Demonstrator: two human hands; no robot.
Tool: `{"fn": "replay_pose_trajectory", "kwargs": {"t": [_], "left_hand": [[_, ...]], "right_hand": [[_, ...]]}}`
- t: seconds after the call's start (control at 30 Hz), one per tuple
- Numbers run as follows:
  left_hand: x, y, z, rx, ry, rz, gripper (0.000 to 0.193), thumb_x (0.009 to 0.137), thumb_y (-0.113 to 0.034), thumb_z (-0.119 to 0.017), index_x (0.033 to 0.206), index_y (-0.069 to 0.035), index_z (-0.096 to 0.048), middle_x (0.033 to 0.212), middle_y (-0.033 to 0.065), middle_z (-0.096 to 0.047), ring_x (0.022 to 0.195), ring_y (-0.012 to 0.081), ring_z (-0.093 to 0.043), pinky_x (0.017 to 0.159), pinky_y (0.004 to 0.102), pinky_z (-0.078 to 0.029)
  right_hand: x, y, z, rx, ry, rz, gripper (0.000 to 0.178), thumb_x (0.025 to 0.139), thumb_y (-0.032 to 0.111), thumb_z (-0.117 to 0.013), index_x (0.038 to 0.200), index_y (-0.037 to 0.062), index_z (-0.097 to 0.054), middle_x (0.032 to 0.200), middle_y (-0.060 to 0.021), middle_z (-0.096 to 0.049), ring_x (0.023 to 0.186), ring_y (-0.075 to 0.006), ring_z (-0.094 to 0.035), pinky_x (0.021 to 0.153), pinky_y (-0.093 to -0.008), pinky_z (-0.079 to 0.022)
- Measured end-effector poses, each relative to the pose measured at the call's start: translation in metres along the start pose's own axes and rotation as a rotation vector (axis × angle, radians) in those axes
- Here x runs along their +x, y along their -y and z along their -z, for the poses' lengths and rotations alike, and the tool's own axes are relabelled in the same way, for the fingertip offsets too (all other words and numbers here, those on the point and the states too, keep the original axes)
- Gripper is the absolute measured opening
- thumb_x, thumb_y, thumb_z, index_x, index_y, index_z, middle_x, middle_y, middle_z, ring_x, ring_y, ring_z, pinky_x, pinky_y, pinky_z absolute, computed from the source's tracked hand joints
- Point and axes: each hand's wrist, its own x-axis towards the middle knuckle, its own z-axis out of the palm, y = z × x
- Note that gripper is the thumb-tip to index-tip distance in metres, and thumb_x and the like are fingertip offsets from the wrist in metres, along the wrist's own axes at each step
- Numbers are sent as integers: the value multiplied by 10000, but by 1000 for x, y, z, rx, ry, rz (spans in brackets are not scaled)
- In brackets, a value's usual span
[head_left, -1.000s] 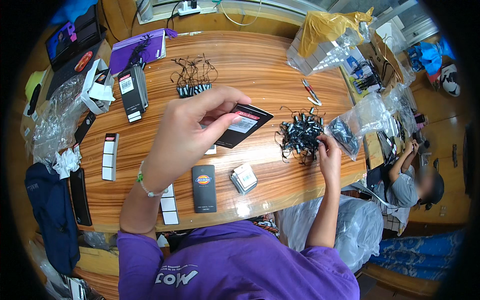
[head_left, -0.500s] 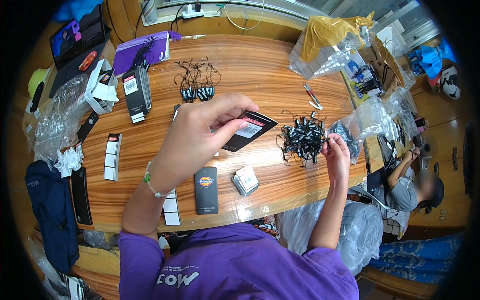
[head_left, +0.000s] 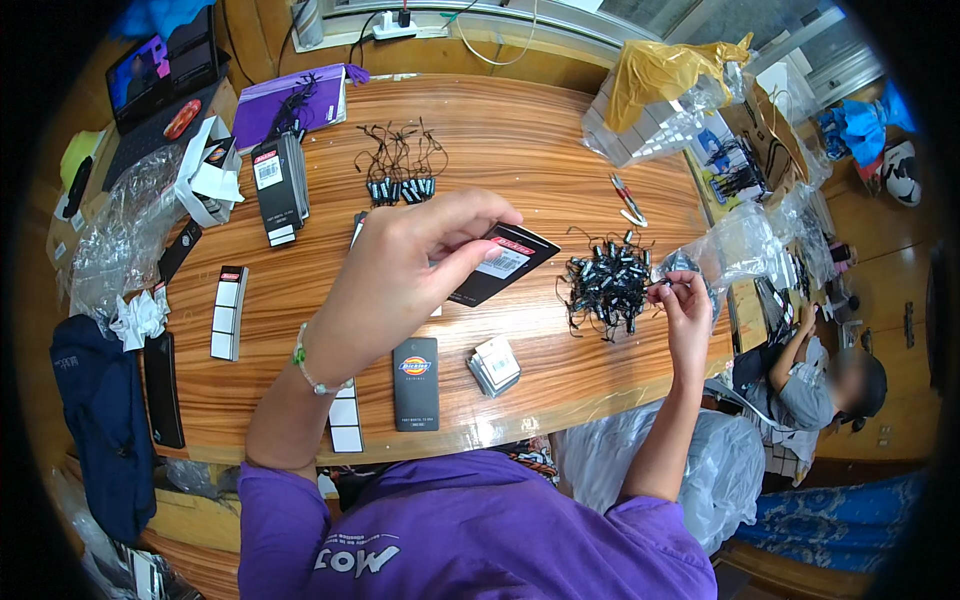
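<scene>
My left hand (head_left: 405, 255) is closed in a pinch, holding up a black hang tag (head_left: 518, 265) with a red strip and a white barcode sticker over the middle of the table. At the right, my right hand (head_left: 685, 318) has its thumb and fingers pressed together on a black tag string at the edge of a tangled pile of tag strings (head_left: 608, 278). Below my left hand lie a dark hang tag (head_left: 416, 385) with a coloured oval emblem and a small stack of white-topped cards (head_left: 494, 366). A strip of white labels (head_left: 345, 420) lies partly under my left forearm.
More tag strings (head_left: 400, 188) lie in a row farther back, near a stack of black tags (head_left: 280, 190) and a purple folder (head_left: 290, 108). Small snips (head_left: 627, 200) rest at the far right. A plastic-wrapped bundle (head_left: 650, 110) stands behind. Another person (head_left: 808, 385) sits at right.
My right hand has shifted slightly at the edge of the string pile, its fingers still pinched. The left hand keeps the hang tag in nearly the same place.
</scene>
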Motion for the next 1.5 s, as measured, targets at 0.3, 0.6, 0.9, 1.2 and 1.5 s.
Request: {"fn": "replay_pose_trajectory", "kwargs": {"t": [0.3, 0.6, 0.9, 1.2, 1.5], "left_hand": [[1, 0, 1, 0, 8, -3, 216, 793, 31, -599, 1007, 3, -585, 882, 115, -658, 818, 136, -642, 729, 233, -516], [2, -5, 1, -62, -1, 32, 209, 800, 41, -582, 1006, 7, -589, 886, 107, -658, 824, 136, -641, 734, 235, -513], [5, 14, -2, -274, 158, 32, 157, 778, 20, -609, 934, 19, -618, 1051, 153, -616, 864, 139, -630, 735, 237, -509], [10, 18, 36, -350, 246, 59, 183, 792, -36, -636, 960, 12, -584, 892, 58, -636, 794, 86, -611, 715, 214, -487], [11, 21, 50, -560, 184, 56, 178, 769, 3, -654, 930, 15, -581, 873, 42, -626, 821, 86, -602, 731, 203, -475]], "right_hand": [[3, -1, 14, 29, -75, 80, 83, 828, 12, -580, 907, -5, -560, 862, -13, -544, 795, -72, -498, 689, -207, -403], [5, 39, 5, 212, -72, 137, 223, 854, 12, -539, 1065, 23, -469, 709, -26, -519, 651, -92, -497, 637, -217, -411], [2, 100, -67, 39, 578, 125, 152, 833, 2, -549, 982, -9, -578, 729, -24, -565, 627, -71, -492, 575, -212, -418], [28, 136, -106, 422, 699, 157, 289, 806, 44, -599, 1070, -11, -497, 522, 38, -425, 430, -34, -383, 418, -183, -293], [44, 141, -134, 1432, 953, 287, 120, 892, 142, -427, 978, 59, -431, 833, -172, -641, 713, -255, -635, 747, -489, -438]]}}
